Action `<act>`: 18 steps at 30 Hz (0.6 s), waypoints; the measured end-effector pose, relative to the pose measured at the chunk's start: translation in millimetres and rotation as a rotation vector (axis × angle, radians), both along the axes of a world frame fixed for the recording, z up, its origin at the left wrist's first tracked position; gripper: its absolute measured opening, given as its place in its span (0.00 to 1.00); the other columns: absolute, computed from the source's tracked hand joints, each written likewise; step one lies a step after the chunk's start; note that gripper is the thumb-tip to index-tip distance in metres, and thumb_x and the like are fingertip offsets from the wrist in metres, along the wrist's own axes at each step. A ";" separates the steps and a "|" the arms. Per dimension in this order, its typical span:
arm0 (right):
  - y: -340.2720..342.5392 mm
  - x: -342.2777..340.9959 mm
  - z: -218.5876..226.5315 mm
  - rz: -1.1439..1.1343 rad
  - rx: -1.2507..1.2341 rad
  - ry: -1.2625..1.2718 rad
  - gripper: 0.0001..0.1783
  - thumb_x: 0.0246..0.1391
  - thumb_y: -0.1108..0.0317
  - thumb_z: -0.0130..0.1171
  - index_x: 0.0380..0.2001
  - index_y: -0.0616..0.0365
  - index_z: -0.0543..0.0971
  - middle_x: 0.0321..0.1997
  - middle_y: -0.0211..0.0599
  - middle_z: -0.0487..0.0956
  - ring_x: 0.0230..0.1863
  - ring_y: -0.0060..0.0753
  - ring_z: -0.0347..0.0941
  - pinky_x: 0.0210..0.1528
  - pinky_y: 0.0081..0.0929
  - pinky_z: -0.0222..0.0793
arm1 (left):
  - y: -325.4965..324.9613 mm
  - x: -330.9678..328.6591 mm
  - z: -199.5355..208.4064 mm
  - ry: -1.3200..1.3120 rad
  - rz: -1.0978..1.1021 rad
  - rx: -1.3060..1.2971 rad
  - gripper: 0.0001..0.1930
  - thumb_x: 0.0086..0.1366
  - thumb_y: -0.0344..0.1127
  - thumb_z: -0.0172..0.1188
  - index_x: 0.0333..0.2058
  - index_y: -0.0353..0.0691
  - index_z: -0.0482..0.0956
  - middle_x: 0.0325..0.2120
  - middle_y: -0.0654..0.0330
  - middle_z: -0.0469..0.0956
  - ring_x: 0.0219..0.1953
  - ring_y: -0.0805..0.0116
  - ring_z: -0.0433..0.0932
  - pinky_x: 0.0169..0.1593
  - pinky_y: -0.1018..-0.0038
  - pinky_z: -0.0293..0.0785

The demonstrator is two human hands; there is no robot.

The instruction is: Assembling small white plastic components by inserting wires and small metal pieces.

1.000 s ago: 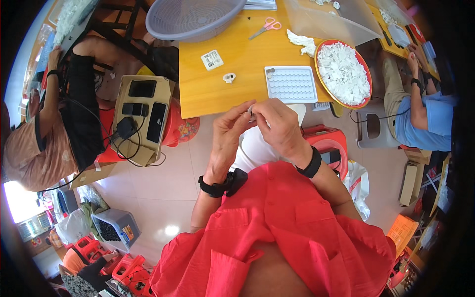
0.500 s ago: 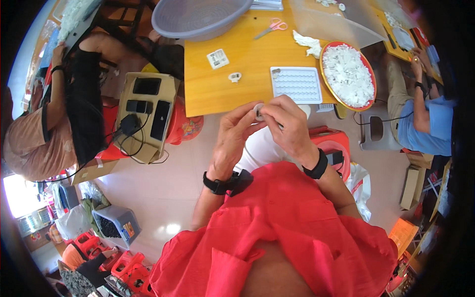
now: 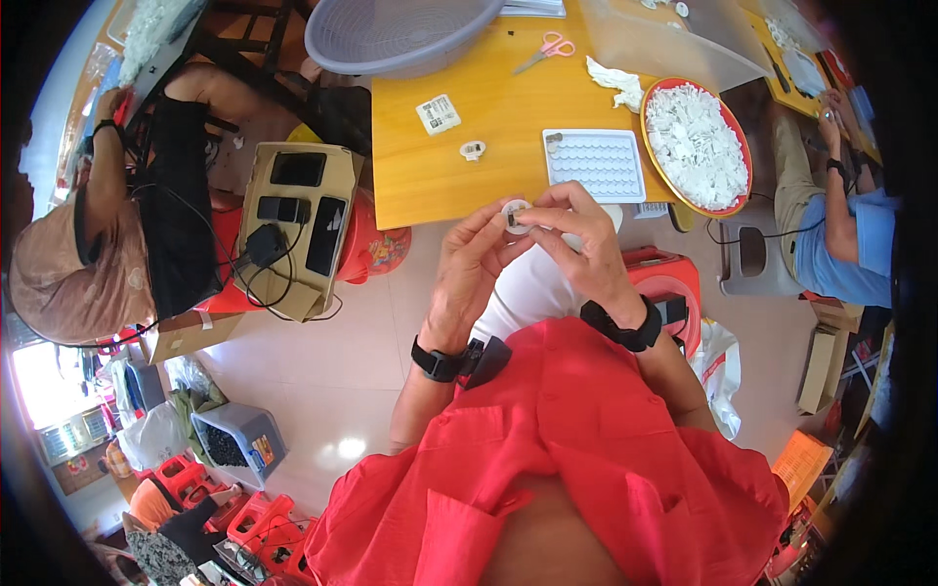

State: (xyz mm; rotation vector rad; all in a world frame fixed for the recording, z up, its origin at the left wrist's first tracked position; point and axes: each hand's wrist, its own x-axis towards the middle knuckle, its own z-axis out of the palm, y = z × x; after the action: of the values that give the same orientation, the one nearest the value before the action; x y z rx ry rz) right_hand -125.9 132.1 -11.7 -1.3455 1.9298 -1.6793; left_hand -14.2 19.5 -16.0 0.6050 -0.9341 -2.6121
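Note:
Just in front of the table's near edge, my left hand (image 3: 464,266) pinches a small white round part (image 3: 513,207) with a dark piece on its face. My right hand (image 3: 590,249) reaches it from the other side, its fingertips against the dark piece. Its fingers partly cover the part. Beyond my hands, a similar white part (image 3: 473,150) lies on the table (image 3: 415,186). Near it is a flat whitish square (image 3: 438,114) with dark print. A white tray (image 3: 594,164) with rows of small hollows has a few greyish discs at its far left corner.
A red-rimmed bowl (image 3: 746,176) of white pieces sits at the table's right. Pink scissors (image 3: 547,52), a crumpled white cloth (image 3: 616,81) and a grey basin (image 3: 401,49) are farther back. A carton (image 3: 259,183) with phones stands left; people work on both sides.
The right fingers have opened out a little, so more of the white part's face and its dark piece shows. The left hand keeps its pinch. The view has shifted slightly.

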 end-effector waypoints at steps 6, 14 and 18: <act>3.5 -2.2 13.8 -0.038 -0.031 -0.322 0.11 0.46 0.78 0.56 0.35 0.58 0.79 0.35 0.35 0.72 0.34 0.24 0.71 0.31 0.16 0.70 | 0.8 -2.0 8.1 0.031 -0.027 0.047 0.14 0.65 0.29 0.46 0.47 0.28 0.69 0.42 0.53 0.73 0.45 0.65 0.74 0.51 0.71 0.73; -3.3 2.2 7.5 -0.161 -0.044 0.051 0.08 0.42 0.79 0.58 0.30 0.60 0.78 0.29 0.35 0.73 0.28 0.29 0.73 0.27 0.20 0.69 | 4.5 -2.4 10.5 0.010 -0.001 0.006 0.14 0.65 0.29 0.47 0.46 0.28 0.70 0.40 0.54 0.74 0.42 0.67 0.75 0.50 0.71 0.74; -7.6 4.6 3.8 -0.229 -0.012 0.355 0.08 0.39 0.79 0.60 0.27 0.59 0.75 0.27 0.36 0.71 0.27 0.37 0.71 0.25 0.27 0.67 | 5.8 -1.7 7.5 -0.045 0.002 -0.135 0.14 0.64 0.29 0.48 0.46 0.29 0.71 0.40 0.54 0.75 0.42 0.68 0.75 0.49 0.71 0.74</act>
State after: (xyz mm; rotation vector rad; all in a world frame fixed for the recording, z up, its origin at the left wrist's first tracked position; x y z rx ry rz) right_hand -121.3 124.4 -7.9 -1.5665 2.3526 -1.6374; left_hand -15.9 25.3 -8.5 0.6309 -1.1128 -2.5175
